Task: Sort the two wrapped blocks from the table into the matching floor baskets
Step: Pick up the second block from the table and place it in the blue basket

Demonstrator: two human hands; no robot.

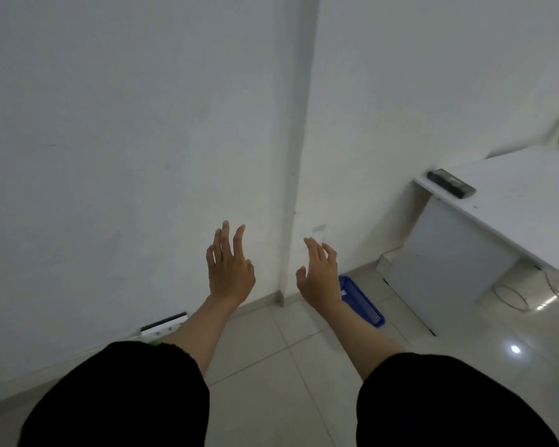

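Both my hands are raised in front of me over the floor, fingers spread, holding nothing. My left hand (228, 267) is to the left of the wall corner and my right hand (320, 274) to its right. A blue floor basket (363, 303) lies on the tiles just behind my right wrist, partly hidden by it. A white basket (163, 324) with a dark strip sits by the wall, mostly hidden behind my left forearm, with a bit of green showing below it. On the white table (513, 204) at the right lies one dark wrapped block (450, 183).
White walls meet at a corner (288, 253) straight ahead. The table's panel leg (446, 272) stands on the glossy tile floor (271, 350). Cables (510, 295) loop on the floor under the table at the right.
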